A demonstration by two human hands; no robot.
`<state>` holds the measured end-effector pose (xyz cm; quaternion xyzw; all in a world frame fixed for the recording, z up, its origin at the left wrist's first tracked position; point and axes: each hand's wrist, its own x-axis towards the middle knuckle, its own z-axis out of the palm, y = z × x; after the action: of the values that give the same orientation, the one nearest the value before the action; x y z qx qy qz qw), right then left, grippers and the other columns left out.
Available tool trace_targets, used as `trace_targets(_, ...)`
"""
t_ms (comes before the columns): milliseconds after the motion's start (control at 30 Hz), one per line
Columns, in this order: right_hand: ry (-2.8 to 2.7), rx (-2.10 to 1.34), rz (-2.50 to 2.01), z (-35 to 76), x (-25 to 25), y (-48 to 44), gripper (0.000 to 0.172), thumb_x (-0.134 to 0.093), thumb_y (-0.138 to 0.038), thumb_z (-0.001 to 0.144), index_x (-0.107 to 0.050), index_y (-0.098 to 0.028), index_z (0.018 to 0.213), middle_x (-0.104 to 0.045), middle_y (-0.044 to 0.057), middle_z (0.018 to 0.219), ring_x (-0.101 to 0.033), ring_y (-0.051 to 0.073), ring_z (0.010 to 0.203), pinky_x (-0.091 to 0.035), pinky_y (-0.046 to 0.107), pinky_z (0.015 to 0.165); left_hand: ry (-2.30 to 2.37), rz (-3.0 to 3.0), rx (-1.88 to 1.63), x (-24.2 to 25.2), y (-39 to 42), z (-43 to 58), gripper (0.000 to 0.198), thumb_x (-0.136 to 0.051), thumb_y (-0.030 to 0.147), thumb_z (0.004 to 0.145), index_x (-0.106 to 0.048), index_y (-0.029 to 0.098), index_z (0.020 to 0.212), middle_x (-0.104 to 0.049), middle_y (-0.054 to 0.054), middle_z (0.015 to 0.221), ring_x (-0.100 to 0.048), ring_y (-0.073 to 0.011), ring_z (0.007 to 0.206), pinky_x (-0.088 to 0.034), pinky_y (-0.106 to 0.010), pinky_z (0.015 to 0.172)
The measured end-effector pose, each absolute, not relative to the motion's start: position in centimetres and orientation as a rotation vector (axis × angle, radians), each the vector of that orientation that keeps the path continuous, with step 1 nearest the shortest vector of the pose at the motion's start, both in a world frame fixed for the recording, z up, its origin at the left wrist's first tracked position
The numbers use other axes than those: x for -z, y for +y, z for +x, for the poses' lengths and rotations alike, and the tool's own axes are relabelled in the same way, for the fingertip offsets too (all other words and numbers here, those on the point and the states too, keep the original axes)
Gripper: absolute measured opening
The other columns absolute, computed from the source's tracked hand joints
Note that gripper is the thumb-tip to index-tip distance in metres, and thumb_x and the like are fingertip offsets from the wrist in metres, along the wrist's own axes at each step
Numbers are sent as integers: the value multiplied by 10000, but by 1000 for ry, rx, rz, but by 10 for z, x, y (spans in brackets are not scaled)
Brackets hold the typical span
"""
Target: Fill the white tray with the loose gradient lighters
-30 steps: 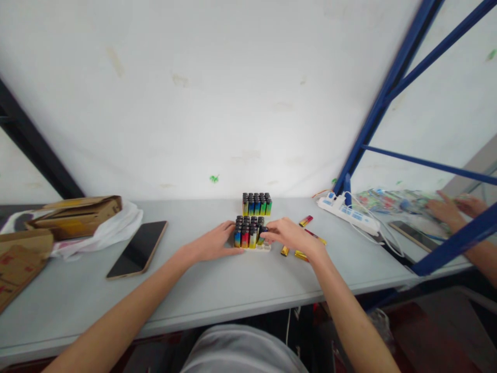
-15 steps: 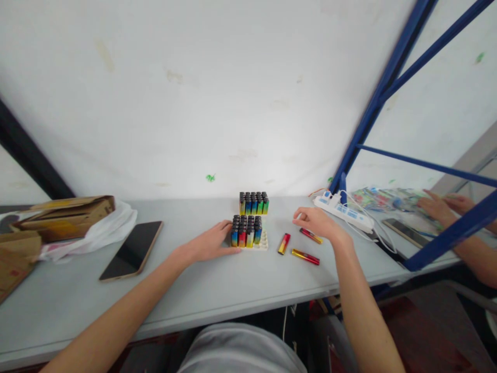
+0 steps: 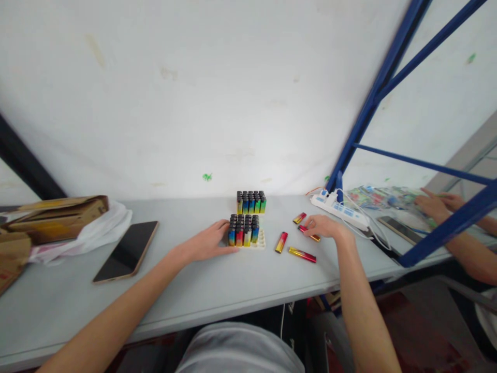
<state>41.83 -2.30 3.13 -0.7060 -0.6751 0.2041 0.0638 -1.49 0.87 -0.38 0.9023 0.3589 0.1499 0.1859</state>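
Observation:
My left hand steadies a white tray from its left side, thumb at the front corner and fingers behind. In the tray stand rows of lighters with black tops and blue, red, yellow and green bodies. Empty holes show along the tray's right side. To the right, my right hand has its fingers closed around a red-yellow lighter that lies on the table; the fingers partly cover it. Beside it lie three more red-yellow lighters: one behind, one to the left and one in front.
A second block of upright lighters stands behind the tray. At left lie a phone, a white plastic bag and cardboard boxes. A power strip with cables and a blue metal frame border the right. Another person's hands are beyond.
My right hand has come down and forward onto a loose lighter, uncovering another behind it. My left hand stays at the tray. The whole view has shifted slightly.

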Motion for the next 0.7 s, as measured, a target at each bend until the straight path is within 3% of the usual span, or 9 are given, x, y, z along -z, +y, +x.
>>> trace_targets(100, -2116, -555, -1987, 417, -30, -22, 173, -768, -336, 817, -737, -185, 896, -793, 92, 967, -720, 270, 900, -515, 344, 805, 1013, 2547, -407, 4, 9, -15, 743, -680, 722, 907, -599, 191, 1421, -578, -161, 1530, -570, -372, 1408, -433, -487, 1247)
trace_targets(200, -2082, -562, -1727, 411, -33, -22, 279, -690, -472, 895, -645, -198, 876, -748, 81, 932, -686, 249, 882, -510, 354, 808, 1013, 2552, -395, 5, 10, -15, 745, -668, 724, 915, -590, 183, 1421, -563, -170, 1543, -558, -366, 1421, -426, -481, 1254)
trace_targets(367, -1919, -996, -1303, 382, -41, -27, 468, -673, -663, 917, -541, -221, 996, -677, 19, 825, -630, 187, 736, -492, 327, 700, 1016, 2540, -398, 5, 10, -16, 734, -685, 705, 907, -599, 181, 1413, -565, -163, 1546, -550, -370, 1440, -421, -477, 1262)
trace_targets(467, -1776, -1147, -1133, 357, -44, -29, 511, -701, -696, 904, -504, -238, 1016, -556, -56, 747, -532, 134, 636, -473, 307, 652, 1017, 2554, -398, 6, 10, -16, 745, -681, 710, 907, -589, 185, 1428, -567, -159, 1544, -557, -371, 1435, -431, -485, 1254)
trace_targets(600, -1589, -1243, -1043, 322, -42, -25, 523, -731, -706, 882, -472, -266, 994, -357, -113, 705, -290, 80, 542, -313, 231, 531, 1007, 2575, -407, 7, 11, -16, 781, -674, 715, 914, -555, 181, 1471, -566, -159, 1547, -545, -367, 1445, -412, -490, 1268)
trace_targets(700, -1503, -1205, -1070, 297, -36, -20, 562, -674, -783, 878, -451, -270, 930, -330, -106, 681, -220, 83, 524, -197, 229, 491, 1009, 2568, -392, 6, 10, -16, 765, -671, 712, 917, -568, 175, 1453, -570, -168, 1537, -556, -366, 1430, -418, -484, 1262)
